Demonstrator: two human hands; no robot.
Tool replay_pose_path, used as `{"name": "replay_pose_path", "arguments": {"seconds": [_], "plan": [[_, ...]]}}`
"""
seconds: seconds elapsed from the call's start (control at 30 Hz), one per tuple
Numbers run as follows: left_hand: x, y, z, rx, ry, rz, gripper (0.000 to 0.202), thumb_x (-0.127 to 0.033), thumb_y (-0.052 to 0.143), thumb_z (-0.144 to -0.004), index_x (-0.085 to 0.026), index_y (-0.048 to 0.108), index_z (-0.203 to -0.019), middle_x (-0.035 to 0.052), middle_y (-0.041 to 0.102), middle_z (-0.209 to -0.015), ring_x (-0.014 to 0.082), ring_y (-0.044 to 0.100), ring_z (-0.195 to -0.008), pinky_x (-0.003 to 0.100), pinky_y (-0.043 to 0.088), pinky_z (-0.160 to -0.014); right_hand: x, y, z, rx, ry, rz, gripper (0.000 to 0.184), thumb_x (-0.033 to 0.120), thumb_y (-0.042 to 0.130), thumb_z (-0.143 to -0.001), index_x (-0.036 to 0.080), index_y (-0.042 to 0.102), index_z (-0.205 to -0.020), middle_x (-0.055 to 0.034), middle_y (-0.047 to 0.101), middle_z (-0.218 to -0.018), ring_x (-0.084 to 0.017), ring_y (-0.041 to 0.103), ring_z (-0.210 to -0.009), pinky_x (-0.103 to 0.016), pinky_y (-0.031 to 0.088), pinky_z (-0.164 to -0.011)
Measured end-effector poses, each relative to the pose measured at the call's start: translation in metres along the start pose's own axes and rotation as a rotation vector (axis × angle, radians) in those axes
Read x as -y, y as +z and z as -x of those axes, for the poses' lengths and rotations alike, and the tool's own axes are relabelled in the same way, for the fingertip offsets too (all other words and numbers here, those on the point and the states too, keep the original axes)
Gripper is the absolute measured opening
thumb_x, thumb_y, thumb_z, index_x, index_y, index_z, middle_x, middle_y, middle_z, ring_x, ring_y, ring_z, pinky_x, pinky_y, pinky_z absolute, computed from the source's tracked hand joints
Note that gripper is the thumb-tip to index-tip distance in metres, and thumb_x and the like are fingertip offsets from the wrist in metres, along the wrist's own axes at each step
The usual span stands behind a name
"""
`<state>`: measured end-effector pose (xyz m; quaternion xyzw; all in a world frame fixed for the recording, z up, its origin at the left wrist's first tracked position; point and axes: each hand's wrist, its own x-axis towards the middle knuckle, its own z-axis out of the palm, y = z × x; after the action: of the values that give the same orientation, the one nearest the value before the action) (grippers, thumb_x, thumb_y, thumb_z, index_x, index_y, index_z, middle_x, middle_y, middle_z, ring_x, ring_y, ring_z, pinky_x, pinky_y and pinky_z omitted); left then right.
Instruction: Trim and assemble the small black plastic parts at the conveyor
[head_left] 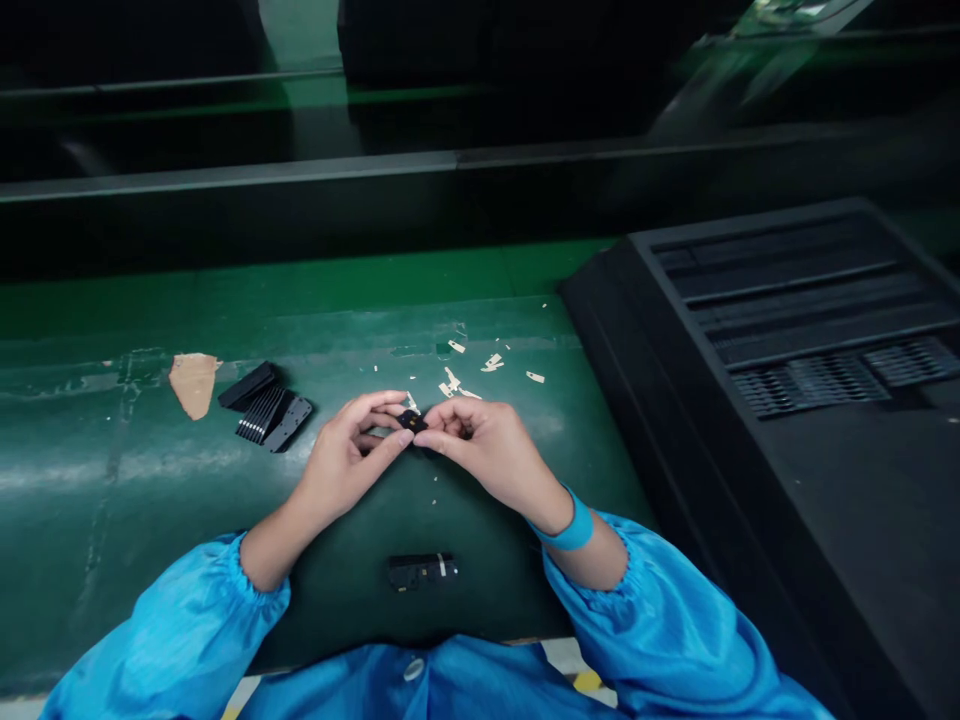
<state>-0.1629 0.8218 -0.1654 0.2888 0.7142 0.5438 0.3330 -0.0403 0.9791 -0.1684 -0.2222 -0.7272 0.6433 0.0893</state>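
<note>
A small black plastic part [412, 421] with a gold-coloured spot is held between both hands above the green table. My left hand [354, 440] pinches its left side between thumb and fingers. On its right side, my right hand [480, 440] grips the edge with thumb and curled fingertips. A thin pale strip [412, 402] shows just above the part, close to the left fingertips; whether it is attached cannot be seen. Nearer my body, a similar black part [422, 571] with a white strip across it lies flat on the table.
Several black parts [268, 408] lie fanned in a stack left of my hands, beside a torn tan paper piece [194, 385]. Pale scraps [492, 362] are scattered beyond my hands. A large black tray [825, 480] with rows of parts stands at right. A dark ledge [300, 215] runs behind the green table [172, 520].
</note>
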Motion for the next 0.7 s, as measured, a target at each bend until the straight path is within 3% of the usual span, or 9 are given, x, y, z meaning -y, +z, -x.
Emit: {"name": "replay_pose_path", "arguments": {"seconds": [0.13, 0.23, 0.37, 0.57, 0.7], "plan": [[0.004, 0.003, 0.000, -0.003, -0.015, 0.068, 0.030, -0.034, 0.074, -0.087, -0.016, 0.075, -0.111, 0.0050, 0.077, -0.087, 0.0169, 0.076, -0.079, 0.028, 0.064, -0.078, -0.001, -0.002, 0.001, -0.048, -0.125, 0.148, 0.013, 0.030, 0.080, -0.083, 0.022, 0.073, -0.089, 0.0002, 0.072, -0.078, -0.014, 0.063, -0.067, -0.027, 0.052, -0.063], [0.007, 0.007, 0.001, -0.033, -0.026, 0.092, 0.032, -0.033, 0.075, -0.085, -0.015, 0.075, -0.111, 0.0045, 0.077, -0.085, 0.0172, 0.077, -0.077, 0.027, 0.065, -0.077, -0.003, 0.003, 0.003, -0.152, -0.317, 0.290, 0.008, 0.024, 0.073, -0.090, 0.024, 0.074, -0.097, -0.0040, 0.075, -0.093, -0.017, 0.070, -0.081, -0.031, 0.057, -0.074], [0.008, 0.010, 0.004, -0.043, -0.015, 0.088, 0.033, -0.030, 0.075, -0.085, -0.016, 0.074, -0.114, 0.0049, 0.078, -0.086, 0.0161, 0.076, -0.076, 0.025, 0.064, -0.074, -0.006, 0.012, 0.008, -0.211, -0.558, 0.514, 0.014, 0.017, 0.062, -0.098, 0.024, 0.073, -0.093, -0.0057, 0.079, -0.094, -0.020, 0.074, -0.092, -0.037, 0.057, -0.083], [0.006, 0.012, 0.007, -0.050, -0.034, 0.220, 0.022, -0.026, 0.075, -0.084, -0.016, 0.075, -0.104, 0.0041, 0.078, -0.083, 0.0138, 0.076, -0.072, 0.021, 0.063, -0.070, -0.009, 0.009, 0.011, -0.208, -0.781, 0.726, 0.017, 0.013, 0.061, -0.098, 0.024, 0.073, -0.104, -0.0073, 0.080, -0.104, -0.019, 0.075, -0.091, -0.034, 0.056, -0.075], [0.007, 0.013, 0.007, -0.057, -0.065, 0.325, 0.023, -0.030, 0.077, -0.085, -0.016, 0.076, -0.102, 0.0044, 0.079, -0.084, 0.0143, 0.076, -0.075, 0.024, 0.065, -0.075, -0.007, 0.005, 0.010, -0.192, -0.881, 0.745, 0.020, 0.010, 0.062, -0.097, 0.022, 0.072, -0.109, -0.0092, 0.081, -0.105, -0.020, 0.077, -0.092, -0.033, 0.055, -0.070]]}}
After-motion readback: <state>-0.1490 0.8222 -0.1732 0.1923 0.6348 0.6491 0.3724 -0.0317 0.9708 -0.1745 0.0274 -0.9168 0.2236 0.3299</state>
